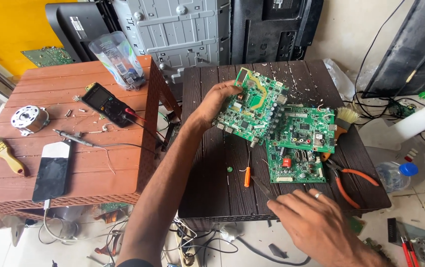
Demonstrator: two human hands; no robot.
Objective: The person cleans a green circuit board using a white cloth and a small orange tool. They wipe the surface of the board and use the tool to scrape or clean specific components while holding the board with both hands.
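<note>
Fingers of my left hand [217,101] clamp the left edge of a green circuit board [253,108], tilted up at centre frame. My right hand [316,217], lower right, pinches a thin dark tool [263,188] whose tip points up-left toward it; two more boards [299,148] lie flat between.

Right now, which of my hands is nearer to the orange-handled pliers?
Right. The right hand is low at the dark table's front edge, just left of the orange-handled pliers. The left hand is up and far to their left, holding a green circuit board.
</note>
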